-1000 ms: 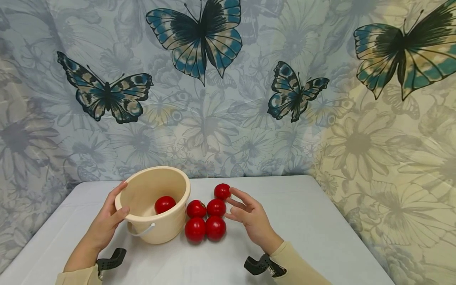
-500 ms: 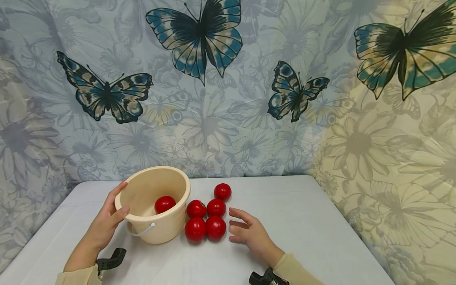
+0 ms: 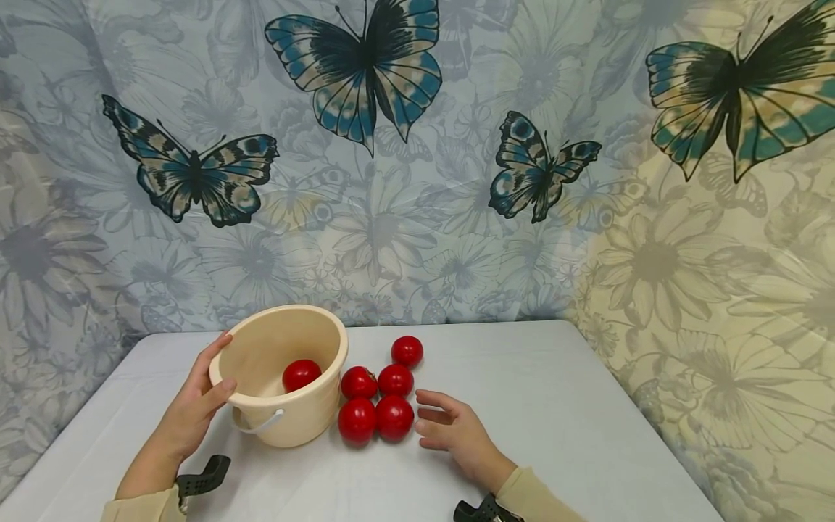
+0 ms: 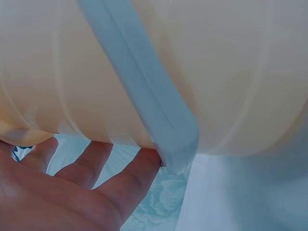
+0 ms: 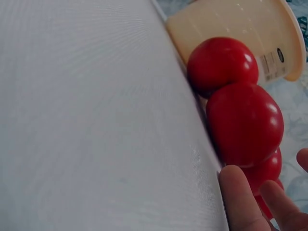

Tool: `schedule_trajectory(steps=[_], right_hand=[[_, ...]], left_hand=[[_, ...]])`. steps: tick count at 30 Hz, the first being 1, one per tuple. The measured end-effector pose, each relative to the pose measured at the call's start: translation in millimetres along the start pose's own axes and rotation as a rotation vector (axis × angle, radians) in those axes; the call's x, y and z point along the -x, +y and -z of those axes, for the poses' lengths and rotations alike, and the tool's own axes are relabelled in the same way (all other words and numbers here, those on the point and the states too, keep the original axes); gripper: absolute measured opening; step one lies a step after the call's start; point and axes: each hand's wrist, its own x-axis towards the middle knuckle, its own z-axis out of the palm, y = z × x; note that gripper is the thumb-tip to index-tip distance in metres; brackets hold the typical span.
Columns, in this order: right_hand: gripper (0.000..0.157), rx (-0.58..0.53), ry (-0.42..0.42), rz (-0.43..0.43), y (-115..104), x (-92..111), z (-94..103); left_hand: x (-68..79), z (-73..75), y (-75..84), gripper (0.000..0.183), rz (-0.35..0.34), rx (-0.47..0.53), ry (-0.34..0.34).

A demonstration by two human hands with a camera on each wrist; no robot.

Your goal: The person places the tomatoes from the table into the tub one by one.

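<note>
- Although the cream bucket [image 3: 306,417] and the left hand stay where they were, the right hand [image 3: 459,433] has come away from the rearmost tomato [image 3: 407,351] and now hangs just beside the near right tomato [image 3: 394,418].
- That shift appears to turn the work toward the front of the group, but no tomato has changed place: one is inside the bucket and five remain outside it.
- The right hand is released and holds nothing, its fingers parted and pointing at the fruit (whether a fingertip grazes the skin, I cannot tell).
- The left hand [image 3: 192,413] grips the bucket by its left rim, thumb at the front; the left wrist view shows fingers against the outer side, next to the pale handle [image 4: 139,82].
- The five loose tomatoes sit on the white-covered desk [image 3: 554,406], right of the bucket. The near left tomato [image 3: 357,421] and near right one form the front pair; behind them are the middle left tomato [image 3: 359,383] and middle right tomato [image 3: 396,380], with the rearmost beyond.
- All look round, glossy and deep red; the middle left one shows a bit of stem.
- The tomato in the bucket [image 3: 301,375] shows above the near rim, equally shiny.
</note>
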Motion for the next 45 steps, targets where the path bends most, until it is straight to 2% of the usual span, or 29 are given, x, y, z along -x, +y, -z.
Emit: schedule_trajectory(steps=[8,22,45], right_hand=[[0.058,0.006,-0.017,-0.018,-2,-2,-3.7],[0.056,-0.005,-0.043,-0.016,-2,-10,-16.4],[0.058,0.117,0.046,-0.009,4,-20,-33.1]], left_hand=[[-1.7,0.2,-0.5,0.065,-0.028,0.019,-0.009],[-0.2,1.7,-0.8,0.064,-0.028,0.028,-0.007],[-0.3,-0.6,0.0,0.064,-0.011,0.013,-0.003]])
